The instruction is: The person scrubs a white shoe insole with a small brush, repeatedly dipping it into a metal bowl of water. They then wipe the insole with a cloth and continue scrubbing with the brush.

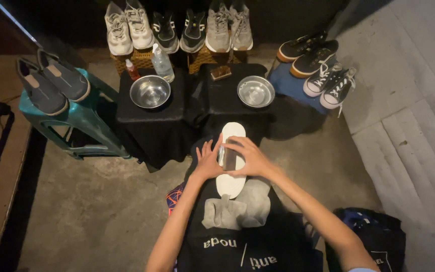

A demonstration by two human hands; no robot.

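A shoe lies sole-up on my lap, its white sole (231, 135) pointing away from me. My left hand (207, 160) rests against the shoe's left side, fingers spread. My right hand (248, 157) lies across the sole and grips a small brush (227, 157) pressed onto it. A grey cloth (237, 207) is bunched on my black apron (237, 242) just below the shoe's heel.
Two steel bowls (150, 91) (256, 91) sit on black-draped stands ahead, with a clear spray bottle (162, 62), a small red bottle (132, 69) and a brown brush (221, 73). Shoes line the back, a teal stool (79, 118) at left and a blue stool (290, 84) at right.
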